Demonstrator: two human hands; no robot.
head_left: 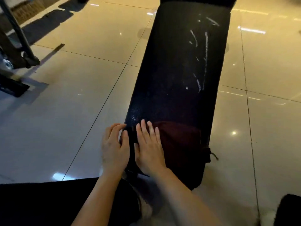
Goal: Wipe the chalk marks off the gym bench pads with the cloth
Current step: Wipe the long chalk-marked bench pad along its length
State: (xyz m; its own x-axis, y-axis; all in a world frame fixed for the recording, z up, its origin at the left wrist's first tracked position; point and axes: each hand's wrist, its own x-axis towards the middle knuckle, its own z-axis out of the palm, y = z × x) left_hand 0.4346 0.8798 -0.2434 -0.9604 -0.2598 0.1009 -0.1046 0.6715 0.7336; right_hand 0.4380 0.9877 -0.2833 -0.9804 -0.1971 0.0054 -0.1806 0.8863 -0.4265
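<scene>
the pad (171, 88) is seen lengthwise, running away from the viewer over a tiled floor (73, 79). the cloth (177, 141), dark red, lies flat on the near end of the pad. the chalk marks (202, 62) are white streaks on the far right half of the pad, well apart from the cloth.

the right hand (149, 147) is laid flat at the left edge of the cloth, fingers straight and slightly spread, tips on the pad surface. whether the palm bears on the cloth or only beside it cannot be told. the left hand (114, 147) is set at the left edge of the pad, fingers loosely curled over the edge. nothing is pinched by either hand.

step in hand, as judged: the cloth is being readied at the near end; no mark appears to be under it yet.

recommended practice:
- the cloth should be covered fully by the right palm, so it travels with the hand.
- the pad should be steadied at its edge by the left hand.
- strokes should be made along the pad toward the marks, with even pressure.
- the cloth should be refolded if chalk is smeared.

containers: none are seen. a dark frame (17, 51) stands on the floor at far left.
</scene>
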